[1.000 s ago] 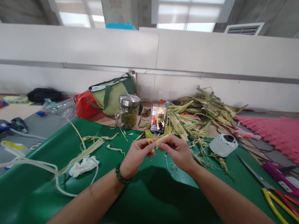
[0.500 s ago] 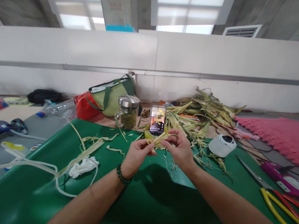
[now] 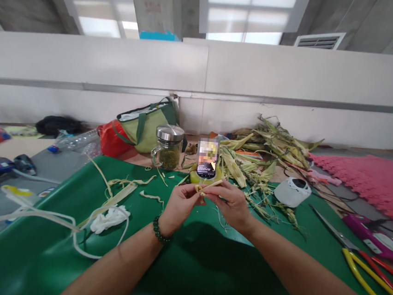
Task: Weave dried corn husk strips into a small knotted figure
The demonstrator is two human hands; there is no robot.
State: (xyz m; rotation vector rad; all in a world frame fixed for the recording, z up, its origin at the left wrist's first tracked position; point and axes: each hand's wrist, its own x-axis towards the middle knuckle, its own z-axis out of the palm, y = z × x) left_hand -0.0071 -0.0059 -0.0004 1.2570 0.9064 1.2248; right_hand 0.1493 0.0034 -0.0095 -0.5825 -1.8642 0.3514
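Note:
Between my two hands is a pale yellow corn husk strip (image 3: 213, 185), folded or looped where the fingertips meet. My left hand (image 3: 181, 205), with a dark green bead bracelet at the wrist, pinches its left part. Thumb and fingers of my right hand (image 3: 231, 205) close on the strip from the other side. Fingers hide most of the fold. Just beyond my hands a phone (image 3: 207, 164) with a lit screen stands upright in a yellow-green holder (image 3: 193, 177). Loose husk strips (image 3: 123, 187) lie to the left on the green mat (image 3: 204, 287).
Behind and right lies a heap of corn husks (image 3: 277, 139). A lidded glass jar (image 3: 168, 156) stands left of the phone, before a green bag (image 3: 146, 126). At right are a white roll (image 3: 292, 192) and large scissors (image 3: 349, 250); white tubing (image 3: 47, 216) crosses the left.
My right hand has moved slightly left and down, closer to my left hand. The husk strip is now more tightly gathered between my fingertips, with less of it showing.

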